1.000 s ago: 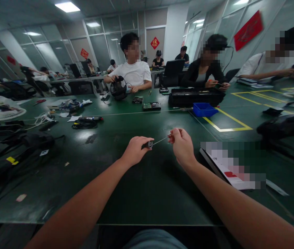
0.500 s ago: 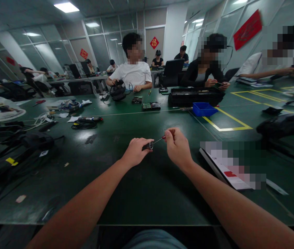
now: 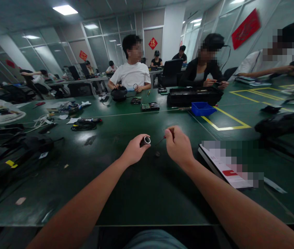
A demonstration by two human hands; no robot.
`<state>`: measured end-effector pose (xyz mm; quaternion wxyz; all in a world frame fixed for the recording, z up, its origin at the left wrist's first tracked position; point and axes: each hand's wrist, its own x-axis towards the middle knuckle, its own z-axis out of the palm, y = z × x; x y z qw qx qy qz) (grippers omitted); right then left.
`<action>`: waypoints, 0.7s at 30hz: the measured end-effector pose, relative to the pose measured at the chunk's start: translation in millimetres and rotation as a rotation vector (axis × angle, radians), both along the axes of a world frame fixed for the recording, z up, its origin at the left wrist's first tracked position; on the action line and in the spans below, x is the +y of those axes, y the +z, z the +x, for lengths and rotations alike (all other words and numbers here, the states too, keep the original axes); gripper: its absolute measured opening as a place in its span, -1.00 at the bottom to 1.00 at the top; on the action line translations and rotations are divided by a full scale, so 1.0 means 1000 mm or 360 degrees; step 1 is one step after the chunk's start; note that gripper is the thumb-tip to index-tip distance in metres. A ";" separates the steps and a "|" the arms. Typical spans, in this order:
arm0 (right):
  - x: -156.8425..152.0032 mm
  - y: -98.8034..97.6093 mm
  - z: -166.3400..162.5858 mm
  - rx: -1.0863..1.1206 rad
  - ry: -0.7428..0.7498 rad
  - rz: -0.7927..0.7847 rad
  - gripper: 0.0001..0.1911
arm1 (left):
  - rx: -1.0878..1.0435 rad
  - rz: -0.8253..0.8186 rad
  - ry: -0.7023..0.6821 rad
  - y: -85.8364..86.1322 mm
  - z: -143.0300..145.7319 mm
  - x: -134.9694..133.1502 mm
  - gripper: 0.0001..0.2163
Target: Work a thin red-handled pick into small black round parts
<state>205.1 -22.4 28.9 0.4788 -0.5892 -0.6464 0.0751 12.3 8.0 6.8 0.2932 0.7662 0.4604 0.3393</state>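
Note:
My left hand (image 3: 134, 151) is closed round a short dark cylinder (image 3: 145, 141), whose open end with a pale ring faces towards me and to the right. A thin screwdriver (image 3: 160, 140) with a red part near the grip is pinched in my right hand (image 3: 177, 143). Its slim shaft points left and down, apart from the cylinder. Most of the handle is hidden by my fingers. On the green table (image 3: 159, 207), below the gap between my hands, there is a small dark round piece (image 3: 157, 154).
A notebook-like box (image 3: 230, 169) lies by my right forearm. Black gear (image 3: 19, 155) and cables spread at the left. Further off are a coiled black cable (image 3: 86, 124), a circuit board (image 3: 150, 107), a blue bin (image 3: 203, 109) and a long black casing (image 3: 193, 97). Several people sit beyond.
The screwdriver has come away from the cylinder's end, and the cylinder has tilted and shifted slightly left. The small dark round piece now shows on the table between my hands.

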 end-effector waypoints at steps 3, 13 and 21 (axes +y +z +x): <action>-0.002 0.003 0.000 0.0056 0.0018 0.0054 -0.78 | -0.0172 -0.0160 0.0052 0.005 -0.002 0.000 -0.67; -0.006 0.006 0.000 0.0101 0.0053 0.0163 -0.80 | 0.0374 0.0002 -0.0256 0.024 0.011 -0.017 -0.81; -0.004 0.004 0.001 0.0104 0.0082 0.0160 -0.79 | 0.0951 0.0179 -0.0326 0.004 0.031 -0.012 -0.77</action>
